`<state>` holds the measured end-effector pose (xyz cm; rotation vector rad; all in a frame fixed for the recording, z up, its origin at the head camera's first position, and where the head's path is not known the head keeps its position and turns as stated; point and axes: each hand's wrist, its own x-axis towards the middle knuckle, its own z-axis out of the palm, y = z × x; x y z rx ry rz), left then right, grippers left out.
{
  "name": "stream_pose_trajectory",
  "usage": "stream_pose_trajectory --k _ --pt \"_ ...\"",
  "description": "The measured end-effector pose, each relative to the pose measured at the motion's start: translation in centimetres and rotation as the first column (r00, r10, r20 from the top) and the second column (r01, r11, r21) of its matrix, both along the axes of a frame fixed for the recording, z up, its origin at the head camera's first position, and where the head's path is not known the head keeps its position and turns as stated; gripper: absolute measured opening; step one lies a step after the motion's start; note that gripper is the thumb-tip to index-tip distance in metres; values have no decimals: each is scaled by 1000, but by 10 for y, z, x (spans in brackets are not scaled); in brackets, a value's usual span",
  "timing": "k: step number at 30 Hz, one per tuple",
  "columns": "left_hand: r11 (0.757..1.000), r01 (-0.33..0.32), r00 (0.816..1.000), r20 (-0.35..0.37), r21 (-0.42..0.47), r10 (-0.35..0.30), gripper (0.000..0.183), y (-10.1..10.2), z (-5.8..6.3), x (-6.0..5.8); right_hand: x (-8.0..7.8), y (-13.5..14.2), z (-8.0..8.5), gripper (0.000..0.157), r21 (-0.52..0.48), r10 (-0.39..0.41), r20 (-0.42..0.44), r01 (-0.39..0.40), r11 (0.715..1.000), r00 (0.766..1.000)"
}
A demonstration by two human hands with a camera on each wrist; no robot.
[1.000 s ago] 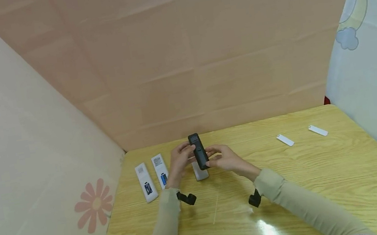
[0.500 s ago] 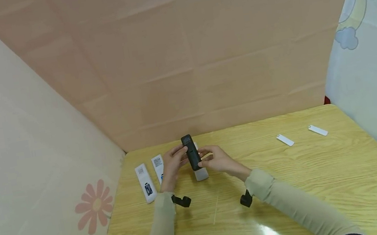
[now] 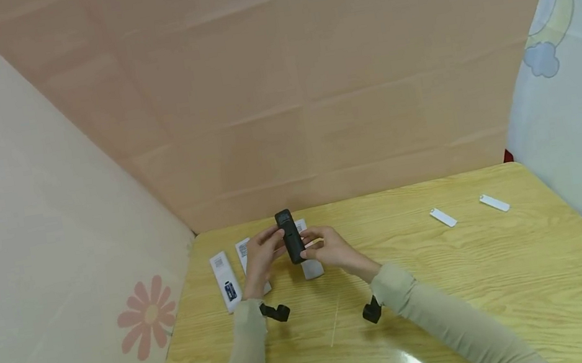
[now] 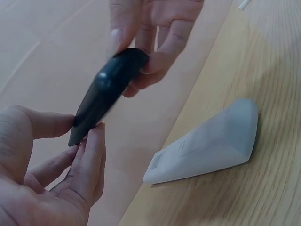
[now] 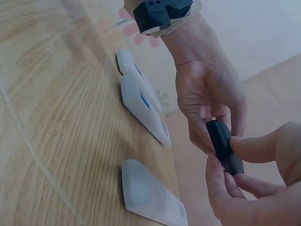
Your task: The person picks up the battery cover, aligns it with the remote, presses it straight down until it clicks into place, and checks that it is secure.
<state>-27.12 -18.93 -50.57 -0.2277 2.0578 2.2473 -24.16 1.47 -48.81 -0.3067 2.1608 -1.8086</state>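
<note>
A black remote control is held up above the table, its back towards the head camera. My left hand pinches it on the left side, near its upper part. From the other side my right hand grips its lower end between thumb and fingers. In the left wrist view the black remote spans both hands, tilted. Just beneath, a white remote lies on the table, partly covered by the black one and the right hand.
Two more white remotes lie at the left: one shows a battery in an uncovered slot, the other is partly behind the left hand. Two small white covers lie at the right of the wooden table. A pinkish sheet rises behind.
Both hands have carried the black remote a little to the left. It now covers less of the white remote beneath, while the left hand hides more of the white remote beside it.
</note>
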Motion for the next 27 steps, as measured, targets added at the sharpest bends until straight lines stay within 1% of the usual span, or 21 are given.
stream_pose_trajectory --k 4,7,11,16,22,27 --pt "999 28 999 -24 -44 -29 45 -5 0 1 1 -4 -2 53 0 -3 -6 3 1000 1000" --pt "997 43 999 -28 -59 -44 45 -9 1 3 1 -7 -3 53 -16 -8 -1 8 1000 1000" --pt "998 34 999 -8 -44 -35 43 -11 3 5 1 -11 -7 53 -37 -6 4 6 999 1000" --pt "998 11 1000 16 -59 -11 45 -13 4 7 0 -17 -11 48 -40 -13 -8 12 999 1000" --pt "996 10 1000 18 -83 -8 46 -18 0 9 -1 -24 -17 46 -20 -9 5 9 1000 1000" --pt "994 11 1000 17 -104 -9 45 -23 -1 10 -2 -30 -19 45 -3 -13 -19 13 1000 1000"
